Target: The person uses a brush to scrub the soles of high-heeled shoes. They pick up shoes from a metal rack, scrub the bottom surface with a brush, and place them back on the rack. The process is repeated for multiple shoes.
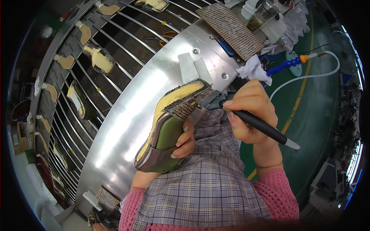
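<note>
My left hand [185, 143] is wrapped round a shoe upper [180, 111] stretched over a green last [169, 133]. Its pale yellow underside faces up and to the left, and the dark, brownish upper has a beaded-looking band near the heel end. Between my right thumb and fingers is a black-handled tool [259, 124] with a flat, dark head and a pale handle tip; its exact kind is hard to make out. The head lies right at the heel end of the shoe, seemingly touching it. My right hand [252, 109] grips the neck of the handle.
A curved metal table [115, 127] lies before me, with pale strips [189, 67] on it. Beyond it, a rail conveyor [127, 73] carries several lasted shoes [99, 59]. At the upper right are a corrugated board [231, 29], a glass jar [263, 16] and a blue hose [283, 66].
</note>
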A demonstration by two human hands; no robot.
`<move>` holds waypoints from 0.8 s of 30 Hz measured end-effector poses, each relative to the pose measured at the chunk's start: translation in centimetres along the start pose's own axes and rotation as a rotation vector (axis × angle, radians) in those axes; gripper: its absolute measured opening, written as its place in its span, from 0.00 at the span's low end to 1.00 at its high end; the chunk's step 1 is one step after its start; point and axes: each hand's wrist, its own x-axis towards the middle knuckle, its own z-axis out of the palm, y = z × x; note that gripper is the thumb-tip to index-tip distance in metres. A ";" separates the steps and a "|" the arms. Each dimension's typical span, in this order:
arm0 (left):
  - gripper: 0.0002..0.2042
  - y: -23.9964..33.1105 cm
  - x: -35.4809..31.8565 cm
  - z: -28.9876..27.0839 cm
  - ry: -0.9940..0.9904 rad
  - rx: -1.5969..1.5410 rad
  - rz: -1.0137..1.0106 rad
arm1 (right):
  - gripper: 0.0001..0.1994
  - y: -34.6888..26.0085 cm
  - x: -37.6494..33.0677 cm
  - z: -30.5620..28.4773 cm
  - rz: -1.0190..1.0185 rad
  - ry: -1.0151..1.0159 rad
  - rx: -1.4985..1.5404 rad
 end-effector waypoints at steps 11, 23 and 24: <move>0.22 -0.5 1.0 0.6 0.125 0.105 0.020 | 0.13 0.1 0.3 -0.7 0.034 0.010 -0.013; 0.29 1.3 0.4 0.9 0.234 0.430 0.183 | 0.06 0.8 -0.5 -2.4 0.465 0.197 0.312; 0.30 1.9 0.1 1.3 0.270 0.514 0.217 | 0.05 1.4 -0.4 -2.6 0.602 0.221 0.336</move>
